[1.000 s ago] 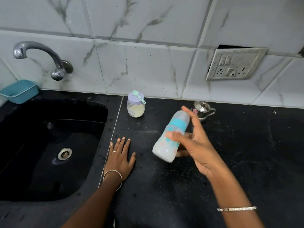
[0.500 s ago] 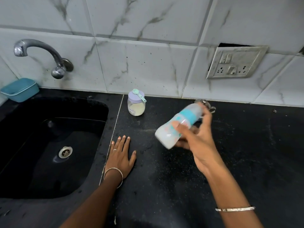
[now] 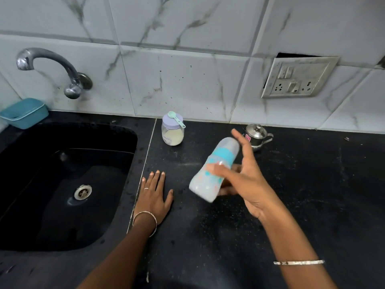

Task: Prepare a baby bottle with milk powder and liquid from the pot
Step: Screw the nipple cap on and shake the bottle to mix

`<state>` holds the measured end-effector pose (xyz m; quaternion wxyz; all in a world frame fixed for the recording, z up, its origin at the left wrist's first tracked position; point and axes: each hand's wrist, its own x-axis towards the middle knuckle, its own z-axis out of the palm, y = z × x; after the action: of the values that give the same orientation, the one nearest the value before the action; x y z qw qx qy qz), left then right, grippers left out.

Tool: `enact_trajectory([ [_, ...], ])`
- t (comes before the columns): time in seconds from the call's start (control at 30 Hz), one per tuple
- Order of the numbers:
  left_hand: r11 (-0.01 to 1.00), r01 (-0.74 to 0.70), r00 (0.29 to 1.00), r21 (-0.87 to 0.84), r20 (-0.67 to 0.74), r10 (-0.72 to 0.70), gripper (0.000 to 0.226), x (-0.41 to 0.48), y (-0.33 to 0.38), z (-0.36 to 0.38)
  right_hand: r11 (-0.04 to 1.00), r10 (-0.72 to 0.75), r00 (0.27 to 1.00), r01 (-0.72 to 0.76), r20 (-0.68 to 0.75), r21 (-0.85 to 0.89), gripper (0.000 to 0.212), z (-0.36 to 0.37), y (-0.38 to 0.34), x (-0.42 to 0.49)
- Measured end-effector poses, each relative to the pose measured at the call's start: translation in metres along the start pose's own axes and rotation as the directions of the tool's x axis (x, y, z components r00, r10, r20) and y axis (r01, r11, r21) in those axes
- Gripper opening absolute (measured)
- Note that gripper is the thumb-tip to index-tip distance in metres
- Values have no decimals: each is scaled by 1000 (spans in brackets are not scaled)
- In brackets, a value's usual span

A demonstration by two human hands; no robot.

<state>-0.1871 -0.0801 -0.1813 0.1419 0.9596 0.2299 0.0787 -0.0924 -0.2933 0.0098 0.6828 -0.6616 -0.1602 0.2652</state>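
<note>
My right hand (image 3: 248,184) holds the capped baby bottle (image 3: 210,178) in the air above the black counter (image 3: 312,195). The bottle tilts, cap up to the right, its base down to the left, with white milk inside and a teal band round the neck. My thumb lies across its front and my index finger runs up beside the cap. My left hand (image 3: 154,199) rests flat on the counter by the sink's edge. The milk powder jar (image 3: 172,132) with a lilac lid and a teal scoop (image 3: 176,119) on top stands near the wall. The small steel pot (image 3: 257,135) with its lid on stands behind my right hand.
A black sink (image 3: 62,184) takes up the left, with a steel tap (image 3: 52,67) above it and a teal tub (image 3: 24,112) at its far corner. A socket plate (image 3: 298,79) sits on the tiled wall at the right.
The bottle has swung in my right hand, from steep to nearly level half a second ago and back down to steeper now. My left hand has stayed flat on the counter.
</note>
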Motion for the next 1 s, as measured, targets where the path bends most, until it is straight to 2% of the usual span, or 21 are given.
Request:
enact_trajectory([
  [0.07,1000,1,1000,-1,2,-1,79,0,0,0,989,-50,990,67,-129,130,89,0,2,4],
  [0.1,1000,0,1000,-2,0,0,78,0,-1,1,987,-61,986,83,-155,140,86,0,2,4],
  [0.13,1000,-4,1000,-6,-9,4,78,0,-1,1,992,-55,990,69,-131,103,86,0,3,5],
  [0.2,1000,-8,1000,-16,-18,7,78,1,-2,2,1000,-5,1000,5,2,-11,85,0,-2,1],
  [0.23,1000,-9,1000,-14,-15,9,78,1,-2,2,1000,-4,1000,4,4,-27,85,-1,-5,0],
  [0.27,1000,-10,1000,-12,-17,10,79,1,-1,2,1000,-22,998,23,-56,8,83,-2,-8,2],
  [0.33,1000,-12,1000,-14,-24,11,80,0,-1,2,975,-72,969,117,-235,187,78,-4,-11,8],
  [0.37,1000,-11,1000,-21,-25,10,80,1,-1,2,960,-101,953,168,-286,222,76,-5,-12,10],
  [0.4,1000,-11,1000,-24,-27,10,80,1,-1,2,965,-132,949,189,-288,181,76,-8,-14,11],
  [0.43,1000,-13,1000,-20,-29,12,80,1,-2,3,981,-145,965,168,-220,92,79,-11,-16,11],
  [0.5,1000,-16,999,-10,-29,16,80,1,-2,3,992,-71,997,73,18,-101,84,-17,-26,5],
  [0.53,1000,-14,1000,-8,-26,14,78,1,-3,3,987,-52,997,61,60,-146,84,-20,-29,3],
  [0.57,1000,-10,1000,-10,-25,9,76,0,-3,4,988,-69,997,73,31,-135,83,-21,-30,3],
  [0.67,1000,-11,1000,-23,-25,10,71,1,-1,3,977,-180,957,201,-226,75,80,-14,-27,4],
  [0.7,1000,-12,1000,-22,-26,12,70,1,-1,2,969,-223,943,243,-247,52,81,-11,-25,3],
  [0.77,1000,-14,999,-26,-37,13,67,1,-2,3,965,-254,962,246,-102,-85,83,-8,-25,-1],
  [0.8,999,-14,999,-37,-38,12,65,1,-2,3,965,-219,976,218,8,-146,83,-6,-27,-6],
  [0.83,999,-15,999,-48,-35,14,64,1,-2,4,966,-189,980,196,57,-167,82,-5,-29,-9],
  [0.87,998,-16,999,-55,-38,14,64,0,-2,4,971,-187,982,190,35,-146,82,-4,-30,-10],
  [0.97,998,-16,999,-54,-43,13,64,1,0,3,968,-227,953,244,-201,62,82,2,-26,-4],
  [1.0,998,-16,999,-53,-44,14,64,1,0,3,964,-228,945,253,-234,85,82,3,-24,-2],
])
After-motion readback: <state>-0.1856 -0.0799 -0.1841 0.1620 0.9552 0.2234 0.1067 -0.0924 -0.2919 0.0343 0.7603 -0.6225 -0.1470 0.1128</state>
